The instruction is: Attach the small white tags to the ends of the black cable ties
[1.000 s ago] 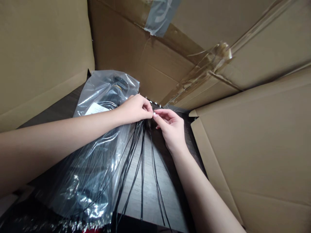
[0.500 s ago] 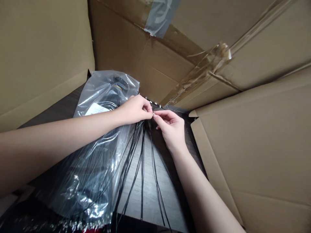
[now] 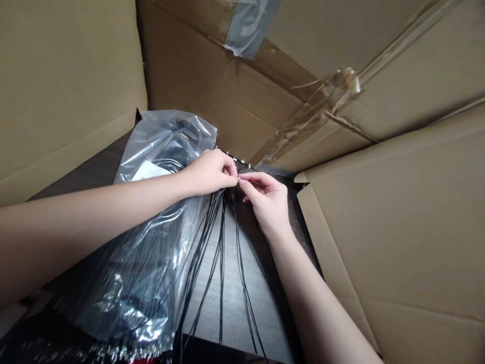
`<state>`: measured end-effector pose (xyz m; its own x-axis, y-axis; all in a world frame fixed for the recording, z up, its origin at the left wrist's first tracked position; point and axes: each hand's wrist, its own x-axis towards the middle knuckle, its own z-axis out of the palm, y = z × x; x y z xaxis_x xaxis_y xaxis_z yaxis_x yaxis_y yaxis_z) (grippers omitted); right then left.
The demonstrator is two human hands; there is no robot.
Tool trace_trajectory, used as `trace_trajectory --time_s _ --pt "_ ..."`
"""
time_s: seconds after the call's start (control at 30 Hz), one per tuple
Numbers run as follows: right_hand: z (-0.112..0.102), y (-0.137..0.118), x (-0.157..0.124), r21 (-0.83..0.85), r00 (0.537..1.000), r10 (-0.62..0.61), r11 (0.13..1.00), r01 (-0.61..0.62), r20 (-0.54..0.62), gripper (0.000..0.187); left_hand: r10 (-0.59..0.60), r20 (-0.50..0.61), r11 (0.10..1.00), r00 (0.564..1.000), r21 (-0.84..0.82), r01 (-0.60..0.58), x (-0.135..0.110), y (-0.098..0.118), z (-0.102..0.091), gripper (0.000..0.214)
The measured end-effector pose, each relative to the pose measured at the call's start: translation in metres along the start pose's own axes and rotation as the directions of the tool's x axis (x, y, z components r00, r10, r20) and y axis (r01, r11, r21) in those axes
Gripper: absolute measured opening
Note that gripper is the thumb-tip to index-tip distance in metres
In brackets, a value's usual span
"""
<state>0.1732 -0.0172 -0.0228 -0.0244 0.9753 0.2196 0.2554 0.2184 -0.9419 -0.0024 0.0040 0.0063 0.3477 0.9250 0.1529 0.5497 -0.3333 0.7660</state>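
Note:
My left hand [image 3: 210, 173] and my right hand [image 3: 265, 205] meet at the top of a bundle of thin black wires [image 3: 222, 242], which hang down from my fingers. My left fingers curl around the wires. My right thumb and forefinger pinch a tiny pale wire end [image 3: 239, 178] against the left fingertips. A row of small metal terminals [image 3: 235, 160] shows just beyond my hands. Under my left forearm lies a clear plastic bag [image 3: 144, 283] holding dark coiled items and a white label [image 3: 151, 171].
Brown cardboard box flaps [image 3: 394, 242] surround the scene on the left, right and far sides, with torn packing tape [image 3: 314, 114] across them. A grey wood-grain panel [image 3: 235, 303] lies beneath the wires. Many small metal wire ends line the bag's lower edge.
My hands and the wires have barely shifted. The pinch stays closed, and the view has only drifted slightly.

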Motion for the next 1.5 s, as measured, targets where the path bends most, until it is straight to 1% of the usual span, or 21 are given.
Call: trace_trajectory --time_s 0.27,0.43,0.6,0.73,0.97,1.07,1.23,1.33,1.5 --pt "0.0006 0.001 0.0005 0.017 0.999 -0.034 0.999 0.034 0.003 0.02 0.002 0.001 1.0 1.0 -0.006 -0.002 0.0005 0.0002 0.0009 0.01" --pt "0.0022 0.0016 -0.0003 0.052 1.0 0.012 0.999 -0.011 -0.024 0.025 0.006 0.002 0.999 1.0 -0.033 -0.006 0.0018 -0.0001 0.0024 0.01" --pt "0.0031 0.0029 0.0002 0.087 0.999 0.037 0.996 -0.034 -0.04 0.024 0.036 -0.001 0.999 0.999 -0.028 -0.036 0.0032 -0.0021 0.003 0.008" --pt "0.0035 0.004 0.0011 0.139 0.997 0.052 0.989 -0.042 -0.065 0.027 0.03 0.009 0.996 0.999 -0.086 -0.03 0.0042 -0.005 0.0035 0.006" --pt "0.0031 0.0072 0.0019 0.164 0.998 0.046 0.986 -0.04 -0.031 0.023 0.016 0.003 0.986 1.0 -0.165 -0.015 0.0055 -0.007 0.0052 0.003" --pt "0.0035 0.0071 0.0021 0.214 0.997 0.071 0.975 -0.062 -0.031 0.022 0.007 -0.003 0.983 1.0 -0.186 -0.007 0.0056 -0.0061 0.0054 0.004" --pt "0.0047 0.0029 0.0012 0.278 0.992 0.123 0.953 -0.118 -0.003 0.021 0.011 0.007 0.985 1.0 -0.174 -0.01 0.0054 -0.0057 0.0047 0.003" --pt "0.0045 0.002 0.0014 0.274 0.991 0.132 0.953 -0.131 0.015 0.022 0.027 0.007 0.984 1.0 -0.179 -0.025 0.0059 -0.0068 0.0053 0.003" --pt "0.0038 0.0043 0.0035 0.246 0.99 0.137 0.959 -0.144 0.045 0.025 0.013 0.019 0.985 1.0 -0.174 -0.01 0.0064 -0.0068 0.0055 0.007"
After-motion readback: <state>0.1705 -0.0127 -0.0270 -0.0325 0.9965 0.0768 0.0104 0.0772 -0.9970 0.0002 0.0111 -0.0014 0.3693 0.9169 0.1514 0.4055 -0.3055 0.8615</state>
